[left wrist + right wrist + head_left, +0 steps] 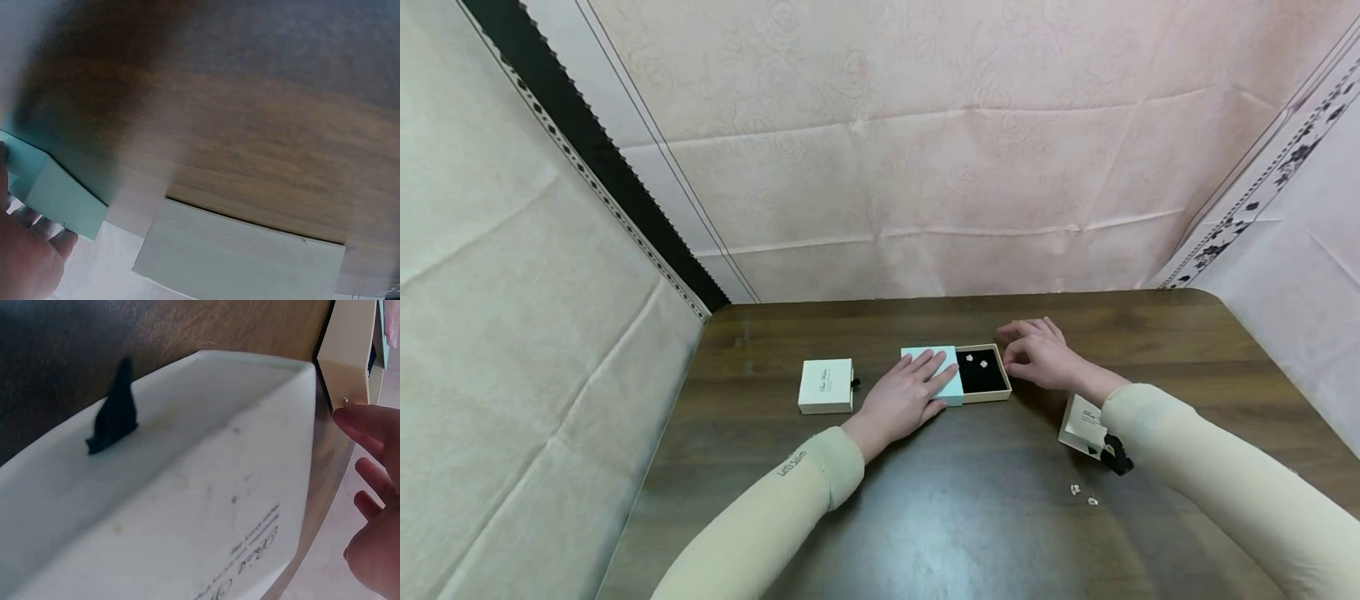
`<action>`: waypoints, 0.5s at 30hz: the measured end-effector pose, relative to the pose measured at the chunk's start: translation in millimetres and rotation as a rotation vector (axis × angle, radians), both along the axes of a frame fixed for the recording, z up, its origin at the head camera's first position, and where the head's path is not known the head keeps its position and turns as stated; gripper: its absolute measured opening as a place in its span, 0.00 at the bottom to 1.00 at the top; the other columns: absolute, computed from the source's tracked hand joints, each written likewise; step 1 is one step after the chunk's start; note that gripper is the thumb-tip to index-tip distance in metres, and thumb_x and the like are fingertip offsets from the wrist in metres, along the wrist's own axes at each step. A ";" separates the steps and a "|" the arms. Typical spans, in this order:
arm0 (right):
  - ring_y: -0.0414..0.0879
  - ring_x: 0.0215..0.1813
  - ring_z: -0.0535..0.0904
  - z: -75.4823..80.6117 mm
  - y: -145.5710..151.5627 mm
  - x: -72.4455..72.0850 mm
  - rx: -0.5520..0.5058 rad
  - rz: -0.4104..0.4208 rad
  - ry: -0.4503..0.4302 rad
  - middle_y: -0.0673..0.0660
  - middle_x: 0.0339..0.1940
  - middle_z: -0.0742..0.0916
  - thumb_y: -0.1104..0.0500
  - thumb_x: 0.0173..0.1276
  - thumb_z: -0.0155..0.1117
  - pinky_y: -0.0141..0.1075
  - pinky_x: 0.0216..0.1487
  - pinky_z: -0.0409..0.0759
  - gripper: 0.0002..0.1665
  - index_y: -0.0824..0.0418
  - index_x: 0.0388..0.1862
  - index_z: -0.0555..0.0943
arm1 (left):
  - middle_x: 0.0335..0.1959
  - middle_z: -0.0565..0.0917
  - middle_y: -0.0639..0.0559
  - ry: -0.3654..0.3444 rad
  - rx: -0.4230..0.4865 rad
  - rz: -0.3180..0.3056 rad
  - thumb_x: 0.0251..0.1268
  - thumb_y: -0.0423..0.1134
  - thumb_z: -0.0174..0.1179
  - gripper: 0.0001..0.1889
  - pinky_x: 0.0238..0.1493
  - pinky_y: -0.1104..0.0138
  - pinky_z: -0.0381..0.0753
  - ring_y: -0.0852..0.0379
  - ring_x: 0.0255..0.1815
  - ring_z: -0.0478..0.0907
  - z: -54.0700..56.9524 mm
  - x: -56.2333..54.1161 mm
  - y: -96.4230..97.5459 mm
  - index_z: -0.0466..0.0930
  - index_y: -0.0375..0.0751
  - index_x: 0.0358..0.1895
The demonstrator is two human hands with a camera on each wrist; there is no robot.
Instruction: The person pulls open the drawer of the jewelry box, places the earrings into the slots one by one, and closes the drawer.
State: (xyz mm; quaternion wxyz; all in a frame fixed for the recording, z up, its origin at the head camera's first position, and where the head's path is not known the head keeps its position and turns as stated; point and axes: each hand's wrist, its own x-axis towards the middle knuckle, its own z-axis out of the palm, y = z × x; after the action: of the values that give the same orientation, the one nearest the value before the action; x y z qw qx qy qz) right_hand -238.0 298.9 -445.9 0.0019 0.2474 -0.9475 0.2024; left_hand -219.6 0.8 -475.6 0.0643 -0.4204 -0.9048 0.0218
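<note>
My left hand lies flat on the light blue sleeve of a small jewellery box, fingers spread. From the sleeve's right side a cream drawer sticks out, lined in black. Two small earrings sit on the lining. My right hand is at the drawer's right end. In the right wrist view its thumb and index finger come together at the end face of the drawer; what lies between their tips is hidden. The other fingers are loosely bent.
A closed white box with a black tab lies left of the left hand. Another white box with a black ribbon is partly under the right forearm. Two small shiny pieces lie in front of it. Cloth hangs behind the wooden table.
</note>
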 end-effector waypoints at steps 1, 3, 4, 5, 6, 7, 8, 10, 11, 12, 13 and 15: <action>0.72 0.75 0.67 0.2 -1.2 0.2 -0.001 0.004 0.005 0.70 0.70 0.81 0.65 0.69 0.73 0.78 0.77 0.43 0.16 0.49 0.23 0.84 | 0.85 0.63 0.47 -0.004 -0.005 0.004 0.86 0.56 0.51 0.32 0.83 0.53 0.62 0.50 0.85 0.60 -0.5 0.0 0.0 0.61 0.53 0.86; 0.72 0.75 0.66 0.8 -4.5 0.4 -0.006 0.016 0.011 0.70 0.70 0.81 0.65 0.69 0.74 0.78 0.77 0.42 0.15 0.50 0.24 0.85 | 0.85 0.63 0.47 -0.010 -0.007 0.009 0.86 0.57 0.51 0.32 0.83 0.53 0.61 0.50 0.86 0.60 -1.5 0.4 -0.4 0.61 0.53 0.86; 0.73 0.76 0.66 1.0 -6.4 0.3 -0.006 0.025 0.015 0.70 0.71 0.80 0.65 0.68 0.74 0.78 0.77 0.42 0.15 0.50 0.24 0.85 | 0.85 0.62 0.47 -0.011 -0.008 0.012 0.87 0.57 0.51 0.32 0.84 0.53 0.61 0.50 0.86 0.60 -1.9 0.6 -0.5 0.61 0.54 0.86; 0.73 0.76 0.65 1.1 -8.3 0.1 -0.007 0.033 0.016 0.70 0.71 0.80 0.66 0.69 0.74 0.78 0.77 0.42 0.14 0.50 0.24 0.86 | 0.86 0.62 0.47 -0.012 -0.007 0.013 0.86 0.57 0.51 0.32 0.84 0.53 0.61 0.50 0.86 0.60 -2.4 0.8 -0.6 0.61 0.54 0.86; 0.73 0.77 0.65 1.1 -9.9 -0.3 -0.007 0.041 0.018 0.70 0.71 0.80 0.66 0.69 0.74 0.78 0.77 0.42 0.14 0.50 0.25 0.86 | 0.86 0.62 0.48 -0.015 -0.005 0.013 0.86 0.57 0.51 0.32 0.84 0.53 0.61 0.50 0.86 0.60 -2.8 0.8 -0.7 0.61 0.54 0.86; 0.73 0.77 0.65 1.2 -11.5 -0.7 -0.006 0.049 0.021 0.70 0.71 0.80 0.66 0.69 0.74 0.78 0.77 0.42 0.14 0.50 0.25 0.86 | 0.86 0.62 0.48 -0.017 -0.003 0.014 0.86 0.57 0.51 0.32 0.84 0.53 0.61 0.50 0.86 0.59 -3.1 0.8 -0.7 0.61 0.54 0.86; 0.73 0.77 0.64 1.1 -12.8 -1.1 -0.004 0.055 0.023 0.70 0.71 0.80 0.66 0.69 0.74 0.78 0.77 0.42 0.14 0.50 0.26 0.87 | 0.86 0.62 0.48 -0.020 -0.003 0.014 0.86 0.57 0.51 0.33 0.84 0.53 0.61 0.50 0.86 0.59 -3.2 0.8 -0.8 0.60 0.54 0.86; 0.73 0.78 0.64 1.3 -15.3 -1.8 0.001 0.063 0.024 0.69 0.72 0.80 0.66 0.69 0.74 0.78 0.77 0.41 0.13 0.50 0.26 0.87 | 0.86 0.62 0.48 -0.020 -0.003 0.014 0.86 0.57 0.51 0.33 0.84 0.53 0.61 0.50 0.86 0.59 -3.2 0.9 -0.7 0.60 0.54 0.86; 0.73 0.78 0.64 1.5 -16.3 -2.1 0.002 0.066 0.023 0.69 0.72 0.79 0.66 0.69 0.74 0.78 0.78 0.41 0.13 0.50 0.26 0.87 | 0.86 0.62 0.48 -0.019 -0.003 0.013 0.86 0.57 0.51 0.33 0.84 0.53 0.61 0.50 0.86 0.59 -3.1 0.9 -0.7 0.60 0.53 0.86; 0.73 0.78 0.64 1.7 -17.4 -2.5 0.003 0.068 0.023 0.69 0.72 0.79 0.66 0.69 0.74 0.78 0.78 0.41 0.13 0.50 0.27 0.88 | 0.86 0.62 0.48 -0.018 -0.002 0.012 0.86 0.57 0.51 0.33 0.84 0.53 0.61 0.50 0.86 0.59 -2.8 0.8 -0.6 0.60 0.53 0.87; 0.73 0.78 0.63 1.9 -18.5 -2.8 0.004 0.071 0.022 0.69 0.73 0.79 0.66 0.70 0.74 0.77 0.78 0.41 0.13 0.50 0.27 0.88 | 0.86 0.62 0.48 -0.015 -0.004 0.012 0.86 0.57 0.51 0.33 0.84 0.53 0.61 0.50 0.86 0.59 -2.5 0.9 -0.4 0.60 0.53 0.87; 0.73 0.79 0.63 2.2 -20.7 -3.4 0.004 0.074 0.021 0.69 0.73 0.79 0.65 0.70 0.74 0.77 0.78 0.41 0.13 0.50 0.27 0.88 | 0.86 0.62 0.48 -0.010 -0.002 0.009 0.86 0.57 0.51 0.33 0.83 0.53 0.61 0.50 0.86 0.59 -1.9 0.7 0.2 0.60 0.54 0.87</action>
State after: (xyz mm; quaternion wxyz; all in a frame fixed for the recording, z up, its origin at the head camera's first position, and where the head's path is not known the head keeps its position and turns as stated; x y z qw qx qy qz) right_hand -241.4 278.3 -443.7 0.0040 0.2845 -0.9381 0.1977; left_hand -218.9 1.0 -477.5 0.0592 -0.4165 -0.9070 0.0209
